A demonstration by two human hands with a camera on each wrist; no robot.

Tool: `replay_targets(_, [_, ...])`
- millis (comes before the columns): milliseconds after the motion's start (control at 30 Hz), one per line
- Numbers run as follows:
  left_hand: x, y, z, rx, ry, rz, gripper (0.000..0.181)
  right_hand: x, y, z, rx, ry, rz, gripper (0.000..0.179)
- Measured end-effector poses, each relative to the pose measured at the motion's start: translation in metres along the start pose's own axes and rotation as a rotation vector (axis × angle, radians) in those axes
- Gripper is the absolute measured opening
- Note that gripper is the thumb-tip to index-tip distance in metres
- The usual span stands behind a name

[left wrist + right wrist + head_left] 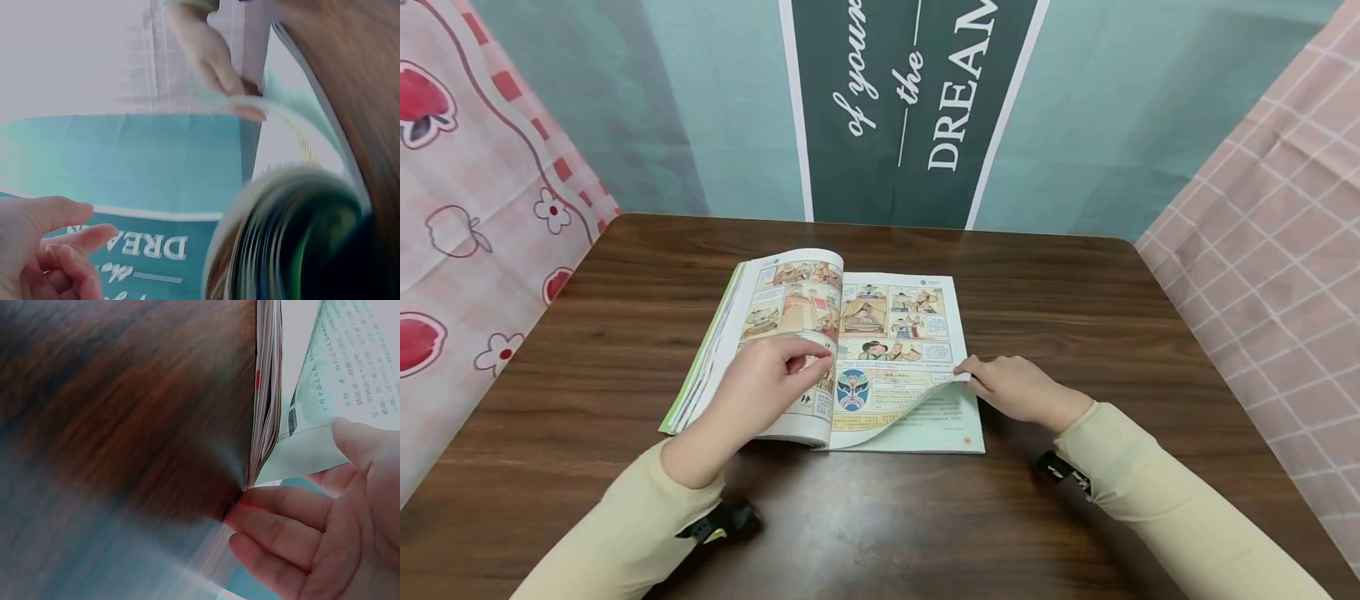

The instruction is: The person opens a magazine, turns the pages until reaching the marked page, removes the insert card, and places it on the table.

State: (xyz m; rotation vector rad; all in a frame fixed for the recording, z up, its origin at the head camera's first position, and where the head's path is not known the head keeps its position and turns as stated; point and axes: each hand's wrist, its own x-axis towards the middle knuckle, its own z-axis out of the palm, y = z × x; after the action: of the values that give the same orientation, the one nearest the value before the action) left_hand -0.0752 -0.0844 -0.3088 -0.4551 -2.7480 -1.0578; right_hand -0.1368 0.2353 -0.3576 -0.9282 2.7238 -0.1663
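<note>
An open comic magazine (898,342) with coloured panels and a blue mask picture lies on the wooden table. My right hand (1011,387) pinches the outer edge of its right-hand page (902,385), whose lower corner curls up and bares a pale green page (943,425) below. From the right wrist view, thumb and index finger hold that page (309,447), the other fingers by the magazine's edge. Over the left-hand pages (767,279), which bulge in a thick stack, my left hand (767,375) hovers, fingers loosely bent and holding nothing. Its forearm hides part of those pages.
The brown wooden table (1075,300) reaches back to a teal cloth (1090,125) with a dark lettered panel (910,108). Patterned cloths hang at the left (490,250) and right (1285,250). A dark strapped device (722,521) sits at the left wrist, another (1063,471) at the right.
</note>
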Motion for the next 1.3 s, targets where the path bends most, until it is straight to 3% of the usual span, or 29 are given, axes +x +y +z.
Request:
replay_targets(233, [0.014, 0.019, 0.021, -0.097, -0.014, 0.022, 0.014, 0.003, -0.001, -0.002, 0.014, 0.000, 0.004, 0.024])
replay_targets(367, [0.022, 0.029, 0.041, -0.107, -0.047, 0.059, 0.018, 0.003, -0.002, -0.004, -0.006, -0.014, 0.026, 0.032])
replay_targets(533, [0.033, 0.042, 0.069, -0.025, -0.104, 0.100, 0.024, 0.004, -0.001, -0.007, -0.024, -0.018, 0.042, 0.039])
replay_targets(733, [0.041, 0.053, 0.089, 0.046, -0.146, 0.109, 0.024, 0.005, 0.000, -0.007, -0.059, -0.011, 0.036, 0.039])
replay_targets(1033, [0.042, 0.056, 0.107, 0.073, -0.117, 0.097, 0.017, 0.005, -0.001, -0.006, -0.076, 0.001, 0.023, 0.033])
replay_targets(1300, [0.036, 0.065, 0.120, 0.242, -0.071, 0.156, 0.015, 0.001, 0.001, -0.004, -0.034, -0.020, 0.002, 0.035])
